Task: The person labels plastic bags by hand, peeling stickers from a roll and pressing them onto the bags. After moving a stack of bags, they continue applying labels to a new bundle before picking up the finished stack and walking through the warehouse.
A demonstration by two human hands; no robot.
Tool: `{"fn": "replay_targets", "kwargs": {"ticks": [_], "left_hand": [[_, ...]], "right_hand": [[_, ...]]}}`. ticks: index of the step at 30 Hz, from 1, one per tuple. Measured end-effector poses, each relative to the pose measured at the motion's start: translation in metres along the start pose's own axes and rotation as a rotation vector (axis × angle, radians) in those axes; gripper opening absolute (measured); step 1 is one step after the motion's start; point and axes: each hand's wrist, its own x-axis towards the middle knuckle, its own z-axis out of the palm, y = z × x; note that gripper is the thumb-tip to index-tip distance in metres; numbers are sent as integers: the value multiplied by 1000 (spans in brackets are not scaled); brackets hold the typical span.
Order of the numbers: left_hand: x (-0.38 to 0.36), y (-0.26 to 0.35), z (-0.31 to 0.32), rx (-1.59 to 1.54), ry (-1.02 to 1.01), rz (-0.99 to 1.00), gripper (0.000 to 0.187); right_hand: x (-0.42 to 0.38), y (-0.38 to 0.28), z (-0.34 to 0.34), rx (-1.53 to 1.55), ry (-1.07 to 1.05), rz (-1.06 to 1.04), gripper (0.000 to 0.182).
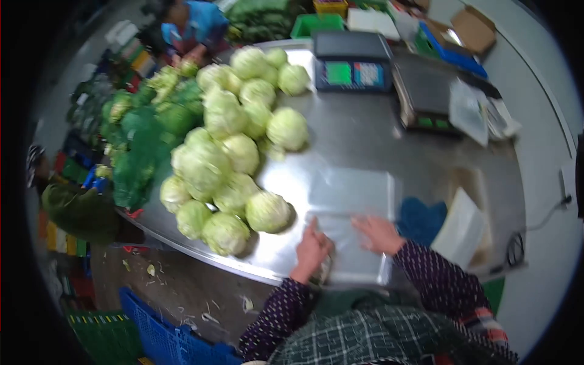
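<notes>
A clear plastic bag or sheet [354, 190] lies flat on the metal table in front of me. My left hand [312, 250] rests at its left edge, the index finger stretched out and the other fingers partly bent. On the bag's right side is my right hand [378, 235], fingers spread and seemingly holding nothing. Something pale, too blurred to name, shows beside my left wrist. Left of my hands, a heap of pale green cabbages [204, 167] covers that side of the table; the nearest cabbage [267, 212] is close to my left hand.
Two scales [353, 61] [426, 91] stand at the back. A blue cloth [421, 220] and a white sheet [461, 228] lie right of my right hand. Green net sacks [143, 137] hang over the left edge. Another person [198, 27] works at the far left. Blue crates [173, 340] stand below.
</notes>
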Motion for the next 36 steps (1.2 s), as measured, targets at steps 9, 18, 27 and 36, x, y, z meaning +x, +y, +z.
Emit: {"fn": "replay_targets", "kwargs": {"ticks": [9, 18, 27, 36], "left_hand": [[8, 18, -16, 111, -116, 15, 24], [6, 18, -16, 94, -109, 11, 23], [7, 9, -14, 61, -98, 42, 23], [-64, 17, -42, -143, -452, 117, 19]], "right_hand": [[2, -6, -9, 5, -60, 61, 77], [1, -5, -11, -12, -74, 59, 75], [1, -7, -13, -5, -113, 96, 74], [-1, -2, -3, 21, -66, 83, 79]]}}
